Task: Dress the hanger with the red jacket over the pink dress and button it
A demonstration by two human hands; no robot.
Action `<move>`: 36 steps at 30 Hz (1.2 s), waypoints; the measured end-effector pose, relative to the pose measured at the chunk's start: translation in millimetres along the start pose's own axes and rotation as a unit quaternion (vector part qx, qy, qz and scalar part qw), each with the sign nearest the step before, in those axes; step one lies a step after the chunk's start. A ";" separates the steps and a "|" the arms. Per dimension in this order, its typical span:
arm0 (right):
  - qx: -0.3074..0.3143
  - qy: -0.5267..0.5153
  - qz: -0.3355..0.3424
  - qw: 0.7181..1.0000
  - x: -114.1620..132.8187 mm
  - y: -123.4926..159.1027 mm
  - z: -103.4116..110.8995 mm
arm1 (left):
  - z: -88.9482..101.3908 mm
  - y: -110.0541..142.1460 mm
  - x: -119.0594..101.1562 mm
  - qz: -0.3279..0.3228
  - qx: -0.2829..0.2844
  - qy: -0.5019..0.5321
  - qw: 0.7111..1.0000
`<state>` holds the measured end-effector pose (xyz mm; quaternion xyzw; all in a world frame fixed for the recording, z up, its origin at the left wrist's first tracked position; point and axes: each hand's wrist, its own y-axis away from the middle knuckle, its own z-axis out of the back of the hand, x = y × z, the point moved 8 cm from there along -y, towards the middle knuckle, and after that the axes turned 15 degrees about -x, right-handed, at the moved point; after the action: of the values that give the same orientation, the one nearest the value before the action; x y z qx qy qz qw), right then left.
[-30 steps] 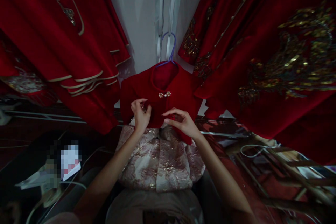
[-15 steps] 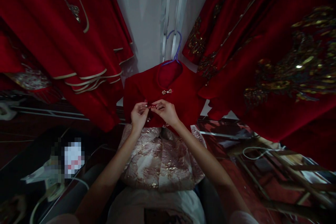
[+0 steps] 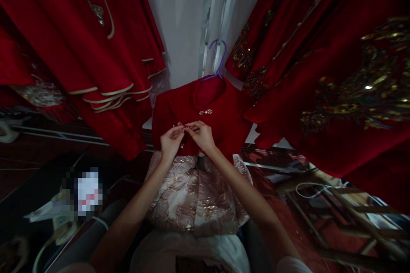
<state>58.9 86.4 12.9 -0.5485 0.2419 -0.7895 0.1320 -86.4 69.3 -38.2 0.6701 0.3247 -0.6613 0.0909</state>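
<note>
A red jacket (image 3: 174,100) on a purple hanger (image 3: 224,53) spreads out in front of me, its collar away from me. Near the neckline, a flower-shaped beaded frog fastener (image 3: 205,111) joins the two front edges. Lower on the front, my left hand (image 3: 171,140) and my right hand (image 3: 202,137) meet with thumbs and fingers pinched together. Between the fingertips is a small red part of another frog fastener (image 3: 185,127), mostly covered. A pearly bead ornament (image 3: 182,146) shows just beneath my left hand. Below the jacket lies a pinkish brocade garment (image 3: 198,196) over my lap.
Red garments with pale piping (image 3: 112,68) hang on the left; red garments with gold sequins (image 3: 346,94) hang on the right. A wooden rack (image 3: 361,210) stands at lower right. At lower left, a dark table (image 3: 38,196) carries a blurred-out item and a cable.
Both hands stay at the same fastener, their fingertips drawn slightly closer together. The red strip visible between them has shortened. The whole view has shifted a little.
</note>
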 end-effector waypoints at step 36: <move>0.107 0.194 -0.069 0.973 -50.0 61.3 65.5 | 9.2 34.5 -15.1 -0.221 0.265 -0.242 0.907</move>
<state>134.5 42.6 -41.1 -0.3825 0.1383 -0.9095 0.0858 -73.5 32.8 -35.5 0.3995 0.2456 -0.8681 -0.1625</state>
